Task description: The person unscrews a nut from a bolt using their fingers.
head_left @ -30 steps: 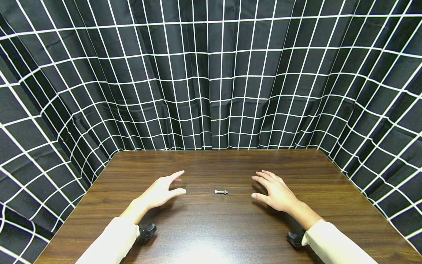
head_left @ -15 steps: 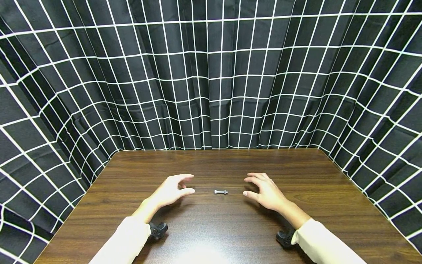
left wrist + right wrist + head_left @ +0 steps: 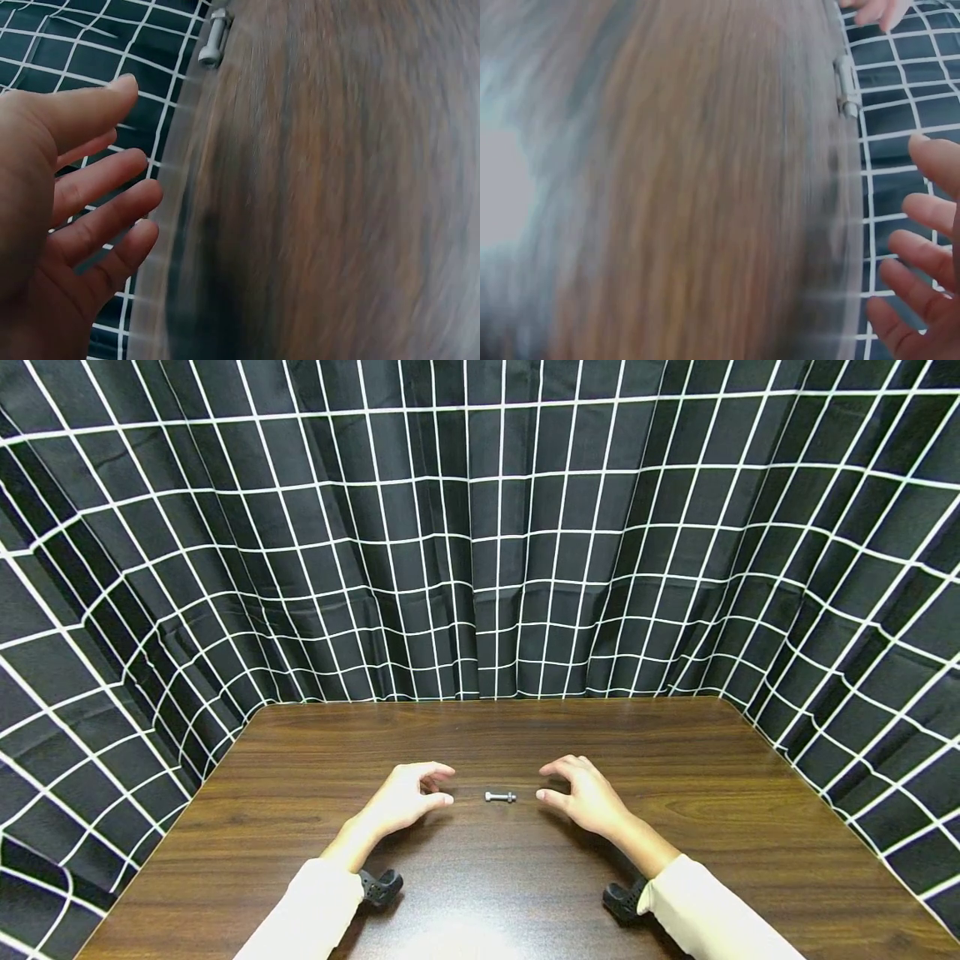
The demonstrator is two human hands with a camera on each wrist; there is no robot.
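Left hand (image 3: pixel 403 797) and right hand (image 3: pixel 591 797) have drawn inward, each relaxed and unladen, nearer the metal bolt (image 3: pixel 499 797), which lies on the tabletop (image 3: pixel 480 739) between them, touching neither

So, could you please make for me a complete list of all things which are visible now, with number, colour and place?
bolt: 1, silver-grey, lying on the table between the hands
nut: 1, silver-grey, on the bolt, near its right end
table: 1, brown wood grain, under the bolt
curtain: panel count unclear, black with white grid, behind and beside the table
left wrist device: 1, black, at the left wrist
right wrist device: 1, black, at the right wrist
left sleeve: 1, cream, left forearm
right sleeve: 1, cream, right forearm
left grip: 1, bare, left of the bolt, apart
right grip: 1, bare, right of the bolt, apart
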